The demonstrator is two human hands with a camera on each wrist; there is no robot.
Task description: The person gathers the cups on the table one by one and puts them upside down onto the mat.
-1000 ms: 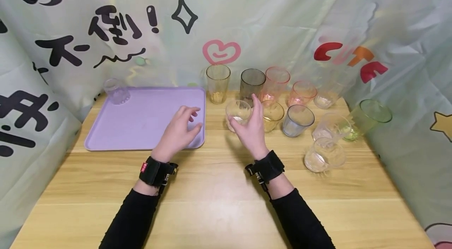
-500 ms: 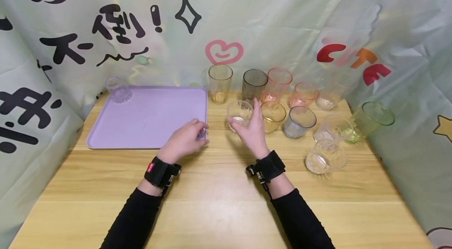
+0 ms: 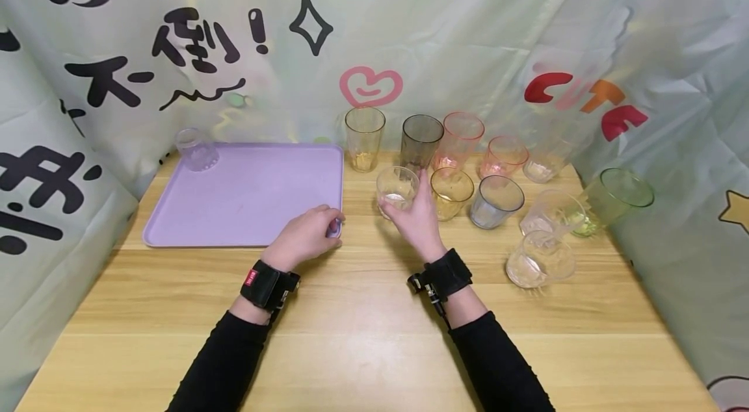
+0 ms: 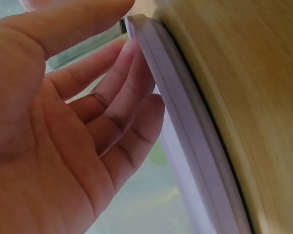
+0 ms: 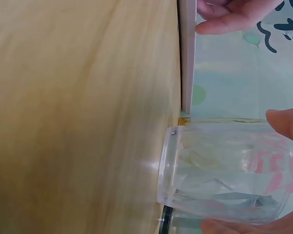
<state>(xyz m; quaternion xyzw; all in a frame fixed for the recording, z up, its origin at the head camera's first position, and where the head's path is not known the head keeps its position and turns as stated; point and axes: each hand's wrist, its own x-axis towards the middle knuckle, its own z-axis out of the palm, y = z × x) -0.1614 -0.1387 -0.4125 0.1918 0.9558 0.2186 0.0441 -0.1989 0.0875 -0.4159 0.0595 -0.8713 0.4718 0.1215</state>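
Note:
My right hand (image 3: 418, 220) holds a short clear glass (image 3: 396, 182), thumb on its near left side and fingers round its right. Seen from the right wrist, this glass (image 5: 224, 170) stands upright with its base at the wood, between the thumb (image 5: 285, 124) and a finger below. At the front right corner of a purple tray (image 3: 246, 194) is my left hand (image 3: 304, 235), its fingers loosely bent. The left wrist view has those fingertips (image 4: 151, 105) resting against the tray's raised rim (image 4: 185, 126). Another small clear glass (image 3: 197, 152) stands in the tray's back left corner.
Close right of the held glass are a short amber glass (image 3: 452, 194) and a grey-blue one (image 3: 497, 203). Behind stand tall amber (image 3: 365, 139), smoky (image 3: 420, 138) and pink (image 3: 461, 139) glasses. Clear glasses (image 3: 539, 261) and a green glass (image 3: 617, 197) are farther right. Printed cloth hangs behind.
My left hand has moved right and down to the tray's front right corner. The right hand's fingers have lowered and closed in round the clear glass, which stays in place.

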